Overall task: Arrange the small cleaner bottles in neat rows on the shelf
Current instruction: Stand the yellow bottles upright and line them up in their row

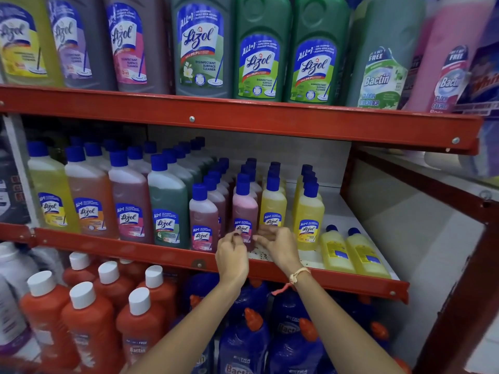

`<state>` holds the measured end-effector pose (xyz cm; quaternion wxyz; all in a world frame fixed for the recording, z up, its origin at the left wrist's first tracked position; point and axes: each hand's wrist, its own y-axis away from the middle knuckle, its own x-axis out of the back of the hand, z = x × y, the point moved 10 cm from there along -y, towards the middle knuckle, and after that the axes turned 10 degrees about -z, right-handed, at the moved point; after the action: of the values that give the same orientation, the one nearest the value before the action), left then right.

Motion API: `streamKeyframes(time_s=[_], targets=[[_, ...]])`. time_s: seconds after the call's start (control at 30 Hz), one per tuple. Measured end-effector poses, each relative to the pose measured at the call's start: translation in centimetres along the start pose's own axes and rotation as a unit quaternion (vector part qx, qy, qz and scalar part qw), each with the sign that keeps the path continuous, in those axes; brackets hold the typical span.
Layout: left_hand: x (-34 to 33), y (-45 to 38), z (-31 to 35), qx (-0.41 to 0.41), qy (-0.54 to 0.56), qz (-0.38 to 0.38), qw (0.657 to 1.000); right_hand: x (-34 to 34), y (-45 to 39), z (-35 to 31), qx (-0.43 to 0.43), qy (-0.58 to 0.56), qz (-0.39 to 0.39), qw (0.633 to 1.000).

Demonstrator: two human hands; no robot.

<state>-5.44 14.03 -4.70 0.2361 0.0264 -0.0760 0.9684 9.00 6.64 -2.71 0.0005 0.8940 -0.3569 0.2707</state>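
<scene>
Hands are flanking the small pink plastic cleaner bottle with a blue cap (245, 209) at the middle red metal shelf's (162, 252) front edge: left hand (231, 255) at nine o'clock, right hand (278, 245) at three, fingers (263, 234) loosely curled beside its base, contact unclear. Squaring it with the yellow front bottle (273, 209) is wisest.

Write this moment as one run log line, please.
left hand and right hand: at front pink bottle | two yellow bottles: lying flat on middle shelf | rows: unfinished

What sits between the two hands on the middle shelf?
In the head view, a small pink bottle stands upright between the left hand and right hand.
</scene>
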Motion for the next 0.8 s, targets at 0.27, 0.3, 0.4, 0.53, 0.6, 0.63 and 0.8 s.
streamKeyframes(time_s=[0.27, 0.3, 0.4, 0.53, 0.6, 0.63, 0.8], targets=[[-10.8, -0.3, 0.2, 0.048, -0.056, -0.223, 0.972, 13.2, 4.2, 2.5, -0.125, 0.353, 0.160, 0.913], [-12.7, -0.3, 0.3, 0.059, -0.071, -0.247, 0.964, 14.0, 4.3, 3.2, -0.145, 0.377, 0.150, 0.902], [-18.0, -0.4, -0.7, 0.094, -0.135, -0.313, 0.935, 15.2, 4.0, 4.7, -0.165, 0.374, 0.122, 0.904], [-21.3, -0.3, -0.3, 0.111, -0.150, -0.335, 0.924, 16.2, 3.2, 5.8, -0.196, 0.318, 0.082, 0.924], [-21.8, -0.6, -0.3, 0.128, -0.131, -0.331, 0.926, 17.3, 3.4, 6.5, -0.215, 0.262, 0.087, 0.937], [-21.7, -0.6, -0.5, 0.140, -0.115, -0.332, 0.926, 17.6, 3.5, 7.1, -0.225, 0.224, 0.089, 0.944], [-21.5, -0.8, -0.4, 0.123, -0.047, -0.319, 0.939, 18.9, 4.6, 8.6, -0.220, 0.072, 0.143, 0.962]])
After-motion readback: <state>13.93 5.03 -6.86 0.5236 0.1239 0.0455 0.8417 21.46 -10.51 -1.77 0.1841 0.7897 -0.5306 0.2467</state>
